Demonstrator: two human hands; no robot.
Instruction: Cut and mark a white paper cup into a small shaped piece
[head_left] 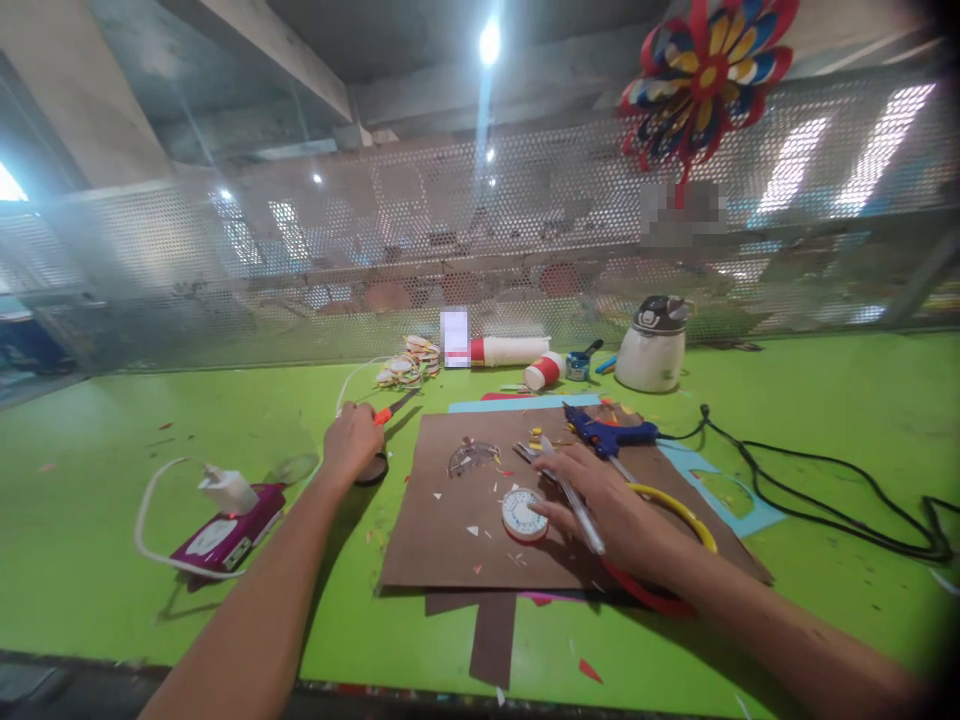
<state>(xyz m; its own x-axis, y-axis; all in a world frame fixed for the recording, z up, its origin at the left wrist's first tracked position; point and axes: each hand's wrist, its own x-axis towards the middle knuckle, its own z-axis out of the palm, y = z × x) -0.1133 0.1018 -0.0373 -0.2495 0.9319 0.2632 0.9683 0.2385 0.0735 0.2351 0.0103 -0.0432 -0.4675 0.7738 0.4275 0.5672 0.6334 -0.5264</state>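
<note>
My left hand (pixel 354 445) is closed around an orange-handled tool with a narrow dark blade (pixel 401 404) pointing away to the right. Beneath that hand, a dark round object (pixel 373 470) is partly hidden. My right hand (pixel 607 505) holds a clear-barrelled pen (pixel 577 505) slanting between its fingers. Its thumb touches a small white disc (pixel 524 512) with blue marks and a reddish edge, lying on a brown board (pixel 435 545). Metal blades and curved yellow and red handles, apparently scissors (pixel 694 520), show around the right hand, which partly covers them.
A blue glue gun (pixel 611 433) with a black cable lies at the board's far right. Behind stand a white kettle (pixel 651 350), paper cups (pixel 545 371), a small jar (pixel 577 366) and stacked discs (pixel 409 362). A purple power strip (pixel 229 535) sits left; paper scraps are scattered about.
</note>
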